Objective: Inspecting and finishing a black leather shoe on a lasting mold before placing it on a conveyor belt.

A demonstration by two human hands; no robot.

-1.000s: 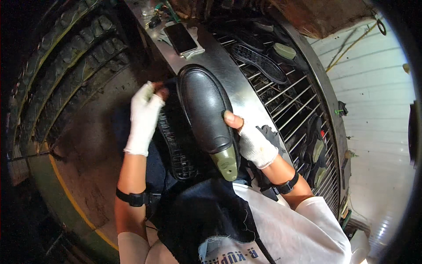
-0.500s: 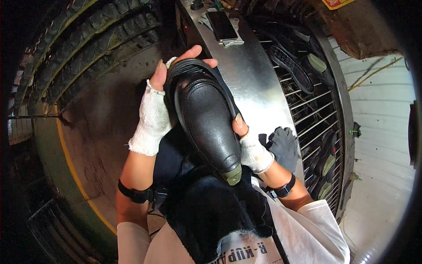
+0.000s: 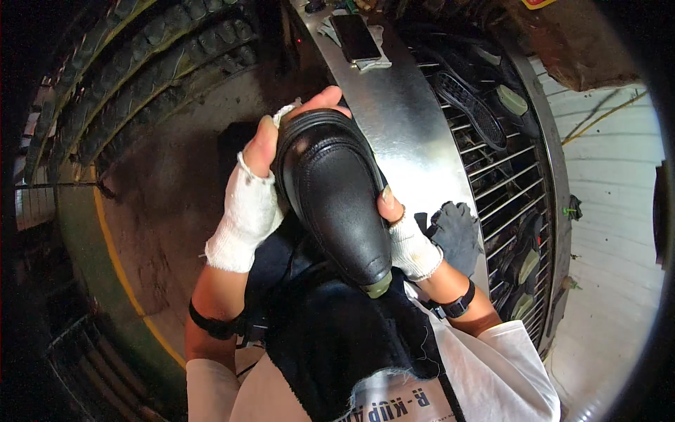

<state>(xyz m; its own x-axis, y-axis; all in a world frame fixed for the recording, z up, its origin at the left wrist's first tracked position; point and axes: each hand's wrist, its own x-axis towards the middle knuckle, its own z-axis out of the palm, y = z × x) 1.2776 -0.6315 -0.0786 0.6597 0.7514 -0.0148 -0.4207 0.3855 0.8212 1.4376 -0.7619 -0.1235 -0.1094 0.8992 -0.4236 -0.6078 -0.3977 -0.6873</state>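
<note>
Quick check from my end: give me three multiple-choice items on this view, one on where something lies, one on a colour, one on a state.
1. Where does the phone lie?
A. on the metal bench top
B. on the wire rack
C. on the floor

2. What colour is the shoe upper?
A. white
B. black
C. red

3. How is the shoe held?
A. by the left hand only
B. by the right hand only
C. between both hands

Answers:
1 A, the phone rests flat on the shiny sheet-metal top.
2 B, the stitched leather is black.
3 C, left fingers wrap its far end, right fingers grip its side.
</note>
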